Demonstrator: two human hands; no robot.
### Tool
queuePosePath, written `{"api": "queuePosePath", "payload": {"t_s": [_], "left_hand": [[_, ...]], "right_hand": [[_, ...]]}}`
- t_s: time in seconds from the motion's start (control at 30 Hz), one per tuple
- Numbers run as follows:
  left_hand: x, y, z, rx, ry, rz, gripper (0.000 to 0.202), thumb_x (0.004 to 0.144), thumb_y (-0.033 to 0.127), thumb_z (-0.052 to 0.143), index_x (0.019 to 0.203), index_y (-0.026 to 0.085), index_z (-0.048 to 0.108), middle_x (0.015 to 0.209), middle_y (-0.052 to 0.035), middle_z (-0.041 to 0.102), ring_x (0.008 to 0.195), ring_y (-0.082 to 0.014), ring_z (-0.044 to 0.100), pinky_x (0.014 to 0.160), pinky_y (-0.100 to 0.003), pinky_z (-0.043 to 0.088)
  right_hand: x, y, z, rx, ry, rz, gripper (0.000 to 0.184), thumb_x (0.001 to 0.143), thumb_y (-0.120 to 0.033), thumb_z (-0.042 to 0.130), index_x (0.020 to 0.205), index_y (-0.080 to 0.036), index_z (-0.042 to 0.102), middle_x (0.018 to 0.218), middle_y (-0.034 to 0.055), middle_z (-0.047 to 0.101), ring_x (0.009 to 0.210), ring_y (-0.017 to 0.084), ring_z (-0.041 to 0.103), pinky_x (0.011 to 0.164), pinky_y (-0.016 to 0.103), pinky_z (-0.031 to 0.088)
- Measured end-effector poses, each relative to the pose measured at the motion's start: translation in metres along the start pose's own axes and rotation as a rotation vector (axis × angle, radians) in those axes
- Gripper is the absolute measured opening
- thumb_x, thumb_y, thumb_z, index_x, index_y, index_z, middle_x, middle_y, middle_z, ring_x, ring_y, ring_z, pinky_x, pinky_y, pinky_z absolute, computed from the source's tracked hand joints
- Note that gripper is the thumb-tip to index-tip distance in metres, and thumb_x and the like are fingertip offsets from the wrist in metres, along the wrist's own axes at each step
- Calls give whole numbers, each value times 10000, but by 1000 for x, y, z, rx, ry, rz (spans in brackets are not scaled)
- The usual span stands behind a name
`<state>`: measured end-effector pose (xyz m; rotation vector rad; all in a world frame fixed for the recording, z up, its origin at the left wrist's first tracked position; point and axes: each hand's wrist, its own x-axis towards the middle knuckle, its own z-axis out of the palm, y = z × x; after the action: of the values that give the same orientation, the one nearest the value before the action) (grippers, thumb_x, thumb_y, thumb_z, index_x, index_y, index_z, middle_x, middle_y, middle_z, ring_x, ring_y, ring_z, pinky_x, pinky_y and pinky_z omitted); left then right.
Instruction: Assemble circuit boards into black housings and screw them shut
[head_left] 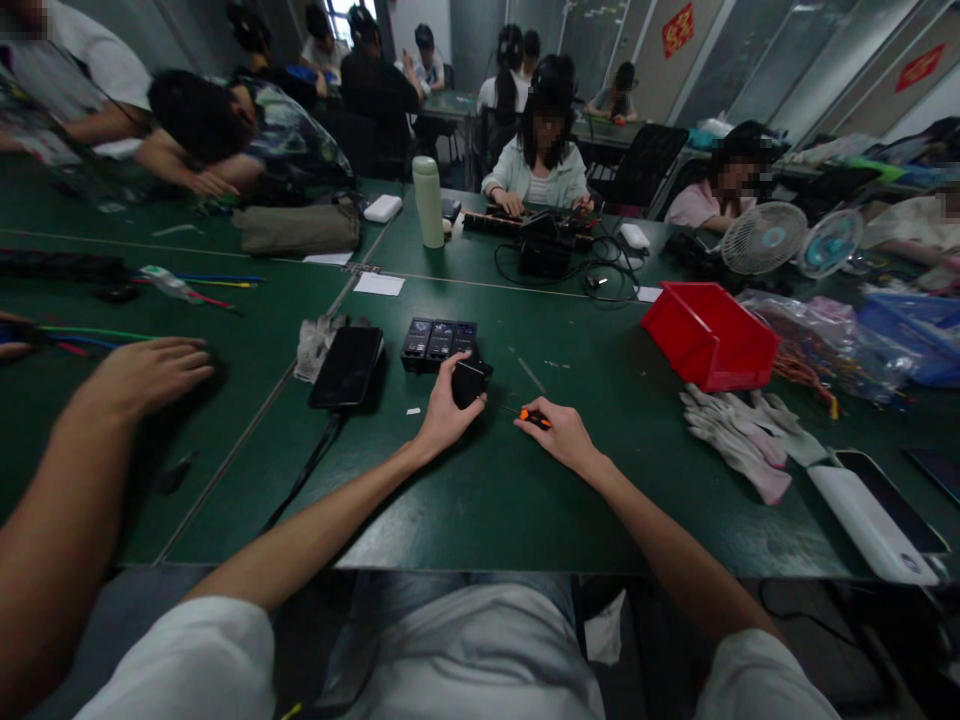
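A small black box-shaped unit (471,383) is gripped between the thumb and fingers of my left hand (444,415), just above the green table. My right hand (562,430) is closed around the orange-and-black handle of a screwdriver (534,418). Its thin shaft points left, toward the black unit; whether the tip touches it I cannot tell. Right behind my left hand stands a row of similar black units (439,342) with printed labels on top. To the left a black phone (347,368) with a cable lies partly on a greyish crumpled bundle (315,345).
At the right are a red bin (709,335), work gloves (742,435) and a white power bank (870,520). A co-worker's arm (142,380) rests on the table at left near coloured wires. A pale green bottle (428,202) stands at the back, before a person at work.
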<state>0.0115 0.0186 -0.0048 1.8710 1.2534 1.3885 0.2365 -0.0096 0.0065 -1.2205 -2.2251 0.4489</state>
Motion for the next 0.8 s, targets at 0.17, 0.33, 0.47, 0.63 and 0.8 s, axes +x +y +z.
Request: {"api": "queuePosePath", "payload": {"t_s": [0.17,0.33,0.47,0.63,0.8], "left_hand": [[0,1,-1,2,2,10,630,749,197,630,1312,242,352,1280,-74,489,1133,-217,520,1009,-396,405],[0,2,-1,-1,0,4,625,751,192,627,1311,244,353,1268,-71,495,1115,-210,525,996,-394,414],[0,2,-1,-4,1,3,626,754,190,627,1312,248,351,1274,-70,492,1128,-213,521,1009,-400,404],[0,2,-1,-15,-9,-8,628,758,199,630,1316,249,345,1283,-73,489,1143,-216,520,1017,-402,404],[0,1,-1,-17,-11,-4,628,760,207,627,1318,250,342,1294,-77,479,1166,-224,508,1028,-414,396]], "right_hand": [[0,-3,-2,-27,-12,2,255,900,-407,553,983,-173,611,871,54,684,744,167,646,680,263,485],[2,-6,-5,-43,-41,-18,280,936,-402,488,985,-169,636,883,57,682,747,159,633,694,262,467],[2,-8,-7,-39,-54,-19,300,943,-399,472,989,-157,644,903,64,686,761,161,633,698,264,468],[2,-8,-6,-38,-55,-17,303,943,-401,472,996,-158,644,907,66,689,760,164,633,697,269,471],[2,-7,-5,-41,-56,-11,298,941,-399,476,1006,-161,643,912,65,691,769,166,637,709,271,474]]}}
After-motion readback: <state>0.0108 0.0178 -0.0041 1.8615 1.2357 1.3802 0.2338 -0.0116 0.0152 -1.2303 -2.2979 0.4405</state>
